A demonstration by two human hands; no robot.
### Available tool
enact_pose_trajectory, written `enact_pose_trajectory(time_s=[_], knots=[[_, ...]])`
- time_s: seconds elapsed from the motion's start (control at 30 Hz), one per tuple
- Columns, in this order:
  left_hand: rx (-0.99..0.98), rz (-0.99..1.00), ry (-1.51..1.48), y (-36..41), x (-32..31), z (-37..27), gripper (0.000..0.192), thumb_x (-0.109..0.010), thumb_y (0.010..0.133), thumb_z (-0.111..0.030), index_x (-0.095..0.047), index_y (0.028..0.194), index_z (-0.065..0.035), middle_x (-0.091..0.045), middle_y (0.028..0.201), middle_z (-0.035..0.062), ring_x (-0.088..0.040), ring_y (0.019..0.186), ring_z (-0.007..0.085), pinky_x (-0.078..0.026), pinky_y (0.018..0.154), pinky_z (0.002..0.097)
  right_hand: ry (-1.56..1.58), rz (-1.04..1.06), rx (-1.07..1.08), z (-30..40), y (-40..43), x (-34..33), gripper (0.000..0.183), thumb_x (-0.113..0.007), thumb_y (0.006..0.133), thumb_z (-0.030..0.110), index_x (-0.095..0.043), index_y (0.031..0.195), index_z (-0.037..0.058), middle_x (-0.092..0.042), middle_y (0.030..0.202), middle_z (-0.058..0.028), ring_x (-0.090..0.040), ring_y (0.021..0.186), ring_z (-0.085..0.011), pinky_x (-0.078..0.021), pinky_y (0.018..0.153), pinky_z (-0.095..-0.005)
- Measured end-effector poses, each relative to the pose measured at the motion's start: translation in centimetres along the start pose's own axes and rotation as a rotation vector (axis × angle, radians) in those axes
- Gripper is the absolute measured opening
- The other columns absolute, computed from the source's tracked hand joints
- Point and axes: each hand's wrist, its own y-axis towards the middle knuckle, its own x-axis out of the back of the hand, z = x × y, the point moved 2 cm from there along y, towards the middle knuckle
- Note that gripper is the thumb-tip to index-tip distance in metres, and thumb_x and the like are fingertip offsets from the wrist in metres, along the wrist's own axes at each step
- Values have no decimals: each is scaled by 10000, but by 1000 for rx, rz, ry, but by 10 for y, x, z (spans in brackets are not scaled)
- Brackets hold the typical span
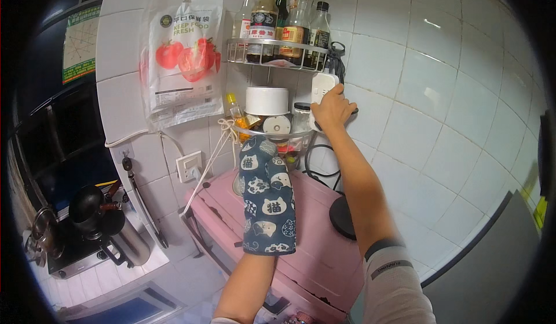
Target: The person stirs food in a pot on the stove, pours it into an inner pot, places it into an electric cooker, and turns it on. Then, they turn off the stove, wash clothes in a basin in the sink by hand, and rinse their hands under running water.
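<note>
My left hand (268, 198) is inside a dark blue oven mitt (273, 226) printed with white cats. The mitt is raised over a pink box-shaped appliance (319, 237), its tip in front of the lower corner shelf (276, 136). Whether the fingers inside it are closed is hidden. My right hand (333, 109) grasps a white power strip (323, 86) hanging by the tiled wall. A bit of something black sticks out past its fingers, too hidden to name. Beside that hand stands a glass jar with a black lid (302, 114).
Sauce bottles (263, 24) crowd the upper wire shelf (278, 44). A white round container (267, 100) sits below. A plastic bag pack (184, 59) hangs left, above a wall socket (190, 166). Lower left are a black pan (88, 209) and a steel jug (130, 241).
</note>
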Motion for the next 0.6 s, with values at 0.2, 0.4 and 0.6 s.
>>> enact_pose_trajectory(time_s=[0.2,0.4,0.6], knots=[[5,2,5,-3,-3,1,350,-421,799,-67,-496,1136,-12,-481,1176,174,-422,1126,296,-319,953,367,-20,-68,15,0,-1,-7,625,-689,593,287,-361,1009,-44,-598,843,-176,-590,780,-295,-314,760,-420],[-1,10,1,-4,-6,1,353,-423,797,-68,-495,1138,-10,-479,1178,175,-421,1128,295,-319,954,366,-24,-101,11,-2,-4,-7,623,-720,561,289,-368,979,-10,-596,825,-148,-589,741,-256,-323,738,-371],[-14,23,-7,-7,-5,-4,356,-424,795,-70,-494,1139,-8,-478,1181,177,-420,1130,294,-318,955,365,8,-10,34,-7,-12,4,731,-714,588,325,-343,1090,-56,-558,941,-178,-537,879,-266,-319,771,-393]])
